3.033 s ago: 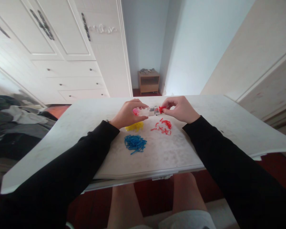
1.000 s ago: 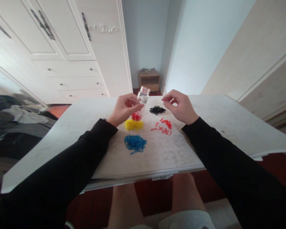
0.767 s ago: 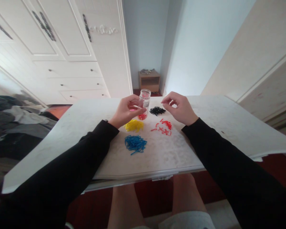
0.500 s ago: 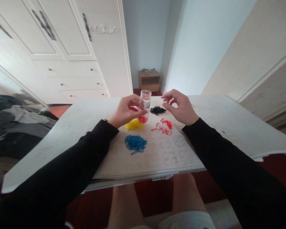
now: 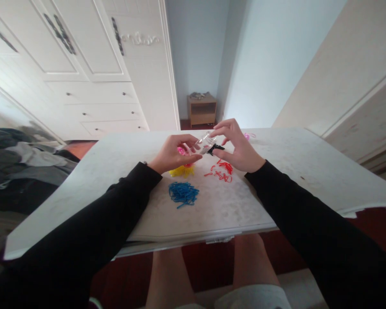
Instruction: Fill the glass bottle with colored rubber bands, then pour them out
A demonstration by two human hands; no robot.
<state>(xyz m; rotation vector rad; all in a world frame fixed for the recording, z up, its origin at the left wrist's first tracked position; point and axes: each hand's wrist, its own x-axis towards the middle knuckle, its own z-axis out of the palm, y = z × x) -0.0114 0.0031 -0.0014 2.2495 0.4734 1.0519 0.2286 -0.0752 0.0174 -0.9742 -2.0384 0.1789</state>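
My left hand (image 5: 178, 152) grips a clear jar (image 5: 202, 146) between thumb and fingers. The jar is tilted, its mouth leaning to the right, and red bands show at its lower end. At that mouth is my right hand (image 5: 236, 146), fingers curved and thumb apart; whether its fingertips touch the rim I cannot tell. A pile of black rubber bands (image 5: 216, 149) lies behind the jar's mouth, partly hidden. Loose red rubber bands (image 5: 223, 176) are spread nearer to me. Yellow rubber bands (image 5: 180, 171) and blue rubber bands (image 5: 183, 194) lie in piles below my left hand.
All this is on a white table (image 5: 302, 159). Something pink (image 5: 250, 136) lies behind my right hand, and more pink bands (image 5: 182, 150) show by my left fingers. Clothes (image 5: 25, 171) are heaped on the left. A small wooden cabinet (image 5: 202, 109) stands beyond the table.
The jar has gone from upright to tilted, mouth to the right. My right hand has moved left, up to the jar's mouth, and the pink item behind it has come into view.
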